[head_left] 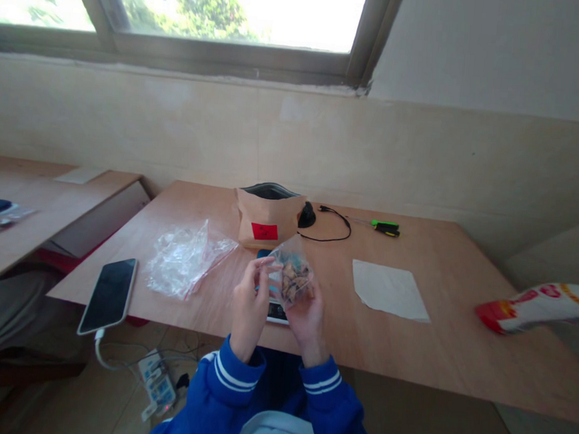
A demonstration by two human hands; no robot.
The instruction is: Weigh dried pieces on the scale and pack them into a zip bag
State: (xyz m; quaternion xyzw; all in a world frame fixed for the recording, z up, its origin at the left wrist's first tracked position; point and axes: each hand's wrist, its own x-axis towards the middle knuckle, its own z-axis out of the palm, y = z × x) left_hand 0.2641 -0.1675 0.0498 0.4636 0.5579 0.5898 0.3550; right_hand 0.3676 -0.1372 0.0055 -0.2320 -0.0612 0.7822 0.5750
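Observation:
A small clear zip bag (296, 279) of brown dried pieces is held up over the table, tilted. My right hand (310, 320) is closed around its lower right side. At its upper left edge, my left hand (251, 302) has its fingers bent and pinching the plastic. Beneath the hands a small scale (277, 311) shows in part; the bag and fingers hide most of it. Just behind stands an open brown paper pouch (269, 215) with a red label.
Crumpled clear plastic bags (180, 258) and a phone (109, 295) on a white cable lie left. Rightward are a white paper sheet (388, 290), a black cable (336, 227), screwdrivers (385, 227) and a red-and-white package (538, 305). A power strip (157, 377) sits on the floor.

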